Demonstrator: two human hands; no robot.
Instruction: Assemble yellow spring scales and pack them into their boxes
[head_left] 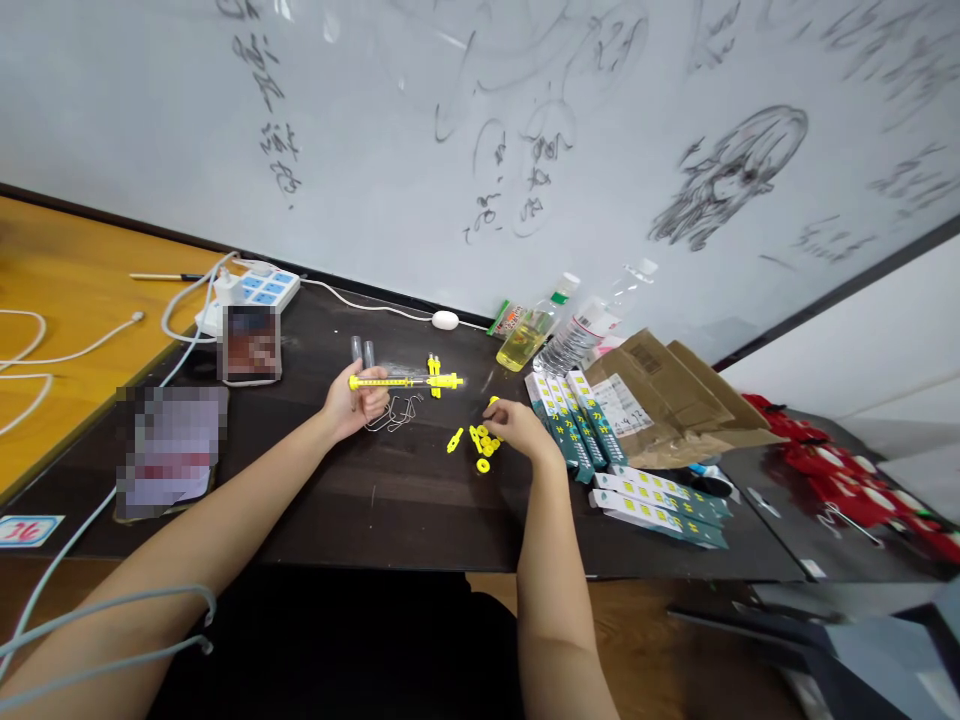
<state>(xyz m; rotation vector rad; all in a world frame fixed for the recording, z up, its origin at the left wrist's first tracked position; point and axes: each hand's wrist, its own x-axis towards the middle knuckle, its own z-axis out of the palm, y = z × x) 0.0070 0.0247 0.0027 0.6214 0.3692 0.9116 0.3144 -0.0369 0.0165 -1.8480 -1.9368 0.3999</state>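
My left hand (358, 402) is closed around one end of a long yellow and clear tube-like tool (405, 381), held level above the dark table (360, 500). My right hand (519, 428) rests on the table with fingers curled over a cluster of small yellow plastic rings and pieces (482, 444); whether it grips one is hidden. Thin bent wire clips (397, 412) lie under the tool. Two clear tubes (362, 350) lie just behind my left hand.
Several green and white boxes (577, 415) and more (664, 500) lie to the right, beside an open cardboard box (675, 400). Two plastic bottles (559, 325) stand at the back. A power strip (251, 290) with white cables sits at the left. Red items (840, 480) lie far right.
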